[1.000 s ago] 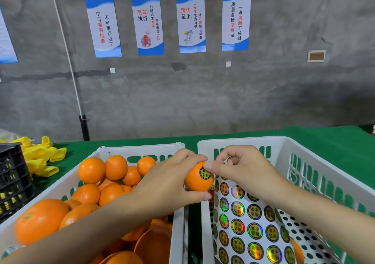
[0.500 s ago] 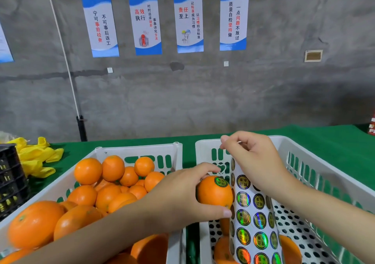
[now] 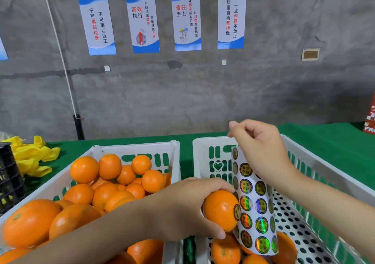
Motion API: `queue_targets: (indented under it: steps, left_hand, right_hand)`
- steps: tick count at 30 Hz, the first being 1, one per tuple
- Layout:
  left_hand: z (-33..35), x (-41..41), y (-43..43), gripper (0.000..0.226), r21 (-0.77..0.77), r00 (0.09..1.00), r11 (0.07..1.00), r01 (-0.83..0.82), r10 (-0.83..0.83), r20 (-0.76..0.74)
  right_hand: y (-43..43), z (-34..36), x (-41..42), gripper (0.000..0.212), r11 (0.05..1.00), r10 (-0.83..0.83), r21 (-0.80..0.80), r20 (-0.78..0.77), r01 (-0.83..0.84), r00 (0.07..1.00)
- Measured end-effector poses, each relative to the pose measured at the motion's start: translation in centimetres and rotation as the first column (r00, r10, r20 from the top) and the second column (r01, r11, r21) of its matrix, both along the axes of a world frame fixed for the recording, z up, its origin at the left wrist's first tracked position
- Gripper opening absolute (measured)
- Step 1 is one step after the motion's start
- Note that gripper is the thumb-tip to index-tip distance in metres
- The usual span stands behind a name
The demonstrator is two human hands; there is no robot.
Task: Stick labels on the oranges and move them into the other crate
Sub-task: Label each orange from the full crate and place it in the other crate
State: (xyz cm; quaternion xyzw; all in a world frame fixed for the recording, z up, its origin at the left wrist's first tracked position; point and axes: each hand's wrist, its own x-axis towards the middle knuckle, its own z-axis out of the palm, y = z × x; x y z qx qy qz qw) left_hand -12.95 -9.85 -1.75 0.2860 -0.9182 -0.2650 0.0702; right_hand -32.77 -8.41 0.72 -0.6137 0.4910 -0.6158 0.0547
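My left hand (image 3: 188, 209) grips a labelled orange (image 3: 220, 210) just inside the near left corner of the right white crate (image 3: 332, 174); a round sticker shows on the orange's right side. My right hand (image 3: 261, 152) pinches the top of a label sheet (image 3: 255, 205) of shiny round stickers, which hangs down into that crate beside the orange. A few oranges (image 3: 225, 249) lie on the right crate's floor. The left white crate (image 3: 134, 148) is piled with several unlabelled oranges (image 3: 109, 176).
Both crates stand side by side on a green-covered table (image 3: 324, 135). Yellow foam nets (image 3: 30, 156) lie at the far left beside a black crate (image 3: 8, 178). A grey concrete wall with posters (image 3: 186, 18) rises behind the table.
My left hand carried the labelled orange rightward and down into the right crate. My right hand rose, lifting the label sheet upright.
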Motion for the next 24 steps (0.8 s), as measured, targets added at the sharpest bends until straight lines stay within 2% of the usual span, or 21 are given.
queue_targets:
  steps: [3, 7, 10, 12, 14, 15, 17, 21, 24]
  left_hand:
    - [0.0, -0.2, 0.2, 0.060, 0.073, 0.999, 0.997, -0.035, 0.033, 0.025]
    - [-0.2, 0.1, 0.3, 0.050, 0.016, 0.998, 0.998, -0.060, 0.060, 0.033]
    - [-0.5, 0.2, 0.3, 0.049, -0.007, 0.984, 0.989, -0.149, 0.148, -0.099]
    - [-0.2, 0.0, 0.2, 0.056, 0.113, 0.913, 0.957, -0.266, 0.288, -0.290]
    - [0.4, -0.3, 0.1, 0.062, 0.342, 0.789, 0.892, -0.294, 0.429, -0.440]
    - [0.6, -0.3, 0.0, 0.066, 0.412, 0.760, 0.866, -0.284, 0.465, -0.455]
    - [0.9, -0.2, 0.0, 0.071, 0.475, 0.788, 0.847, -0.240, 0.455, -0.415]
    - [1.2, 0.1, 0.0, 0.029, 0.548, 0.808, 0.829, -0.110, 0.396, -0.437]
    - [1.3, 0.2, -0.4, 0.019, 0.477, 0.794, 0.858, -0.192, 0.421, -0.439]
  right_hand:
    - [0.0, -0.1, 0.1, 0.038, 1.000, -0.002, 0.016, -0.005, 0.002, 1.000]
    - [-0.1, -0.2, 0.2, 0.035, 0.998, 0.037, 0.045, -0.029, -0.036, 0.999]
    - [-0.4, -0.2, 0.1, 0.031, 0.980, 0.158, 0.124, -0.023, -0.154, 0.987]
    - [-0.6, -0.5, 0.4, 0.029, 0.957, 0.231, 0.184, -0.024, -0.223, 0.973]
    - [-0.7, -1.0, 0.8, 0.027, 0.933, 0.291, 0.229, -0.021, -0.278, 0.957]
    - [-0.7, -1.1, 1.0, 0.027, 0.922, 0.311, 0.246, -0.010, -0.299, 0.950]
    - [-0.7, -1.1, 1.2, 0.027, 0.912, 0.337, 0.243, 0.021, -0.332, 0.941]
    - [-0.6, -0.9, 1.4, 0.023, 0.915, 0.326, 0.226, 0.071, -0.333, 0.943]
    - [-0.5, -1.1, 1.0, 0.025, 0.954, 0.217, 0.204, 0.038, -0.220, 0.975]
